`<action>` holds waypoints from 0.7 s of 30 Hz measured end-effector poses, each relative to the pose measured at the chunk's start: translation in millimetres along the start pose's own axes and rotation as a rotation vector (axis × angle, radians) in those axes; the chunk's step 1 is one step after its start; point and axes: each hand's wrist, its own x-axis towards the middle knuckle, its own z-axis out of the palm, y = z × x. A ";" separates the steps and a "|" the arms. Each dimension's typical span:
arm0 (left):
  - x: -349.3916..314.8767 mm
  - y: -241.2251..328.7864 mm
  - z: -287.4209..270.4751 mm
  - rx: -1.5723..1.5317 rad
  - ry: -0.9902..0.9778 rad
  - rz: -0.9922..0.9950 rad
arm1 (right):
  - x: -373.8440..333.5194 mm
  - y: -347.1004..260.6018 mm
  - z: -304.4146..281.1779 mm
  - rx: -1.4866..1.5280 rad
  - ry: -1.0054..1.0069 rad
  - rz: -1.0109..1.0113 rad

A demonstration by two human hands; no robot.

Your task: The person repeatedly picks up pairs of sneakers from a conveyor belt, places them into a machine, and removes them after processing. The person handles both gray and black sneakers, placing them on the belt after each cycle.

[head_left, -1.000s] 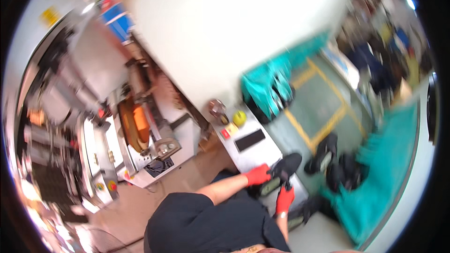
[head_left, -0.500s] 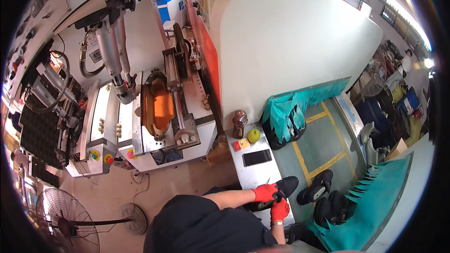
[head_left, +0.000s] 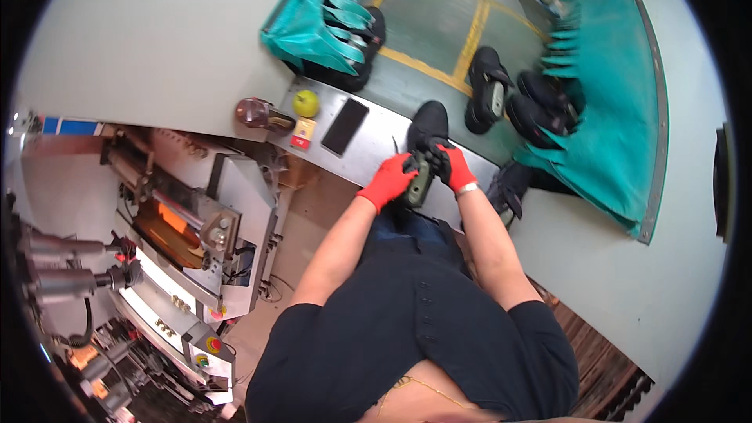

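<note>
A black shoe (head_left: 430, 119) lies on the metal ledge (head_left: 376, 158) in front of me, toe pointing away. The grey-green shoe last (head_left: 421, 188) inside it shows at the opening, on the end nearest me. Both my hands wear red gloves with black fingers. My left hand (head_left: 392, 177) closes on the left side of the shoe near its opening. On the other side, my right hand (head_left: 455, 167) has its fingers closed on the upper near the strap. My fingers partly hide the strap area. A thin dark pointed piece (head_left: 395, 144) sticks up beside my left hand.
Left along the ledge are a phone (head_left: 345, 127), a small red-and-yellow box (head_left: 302, 133), a green fruit (head_left: 305, 103) and a brown bottle (head_left: 262, 115). Beyond runs a green belt (head_left: 427, 19) carrying black shoes (head_left: 487, 90) between teal curtains (head_left: 619, 102). A machine (head_left: 176, 227) stands lower left.
My view has swung right and down, bringing my torso and both forearms into the middle. Both hands stay on the shoe, which now shows its last.
</note>
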 end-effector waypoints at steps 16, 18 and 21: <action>6.5 124.8 -15.2 0.359 0.006 0.067 | -69.3 -43.8 64.5 -0.592 0.196 -0.292; 6.8 129.0 -28.6 0.317 0.006 0.195 | -74.4 -49.0 76.7 -0.490 0.283 -0.344; 16.9 112.8 -51.7 -0.147 0.083 0.040 | -89.3 -63.8 82.6 -0.549 0.321 -0.269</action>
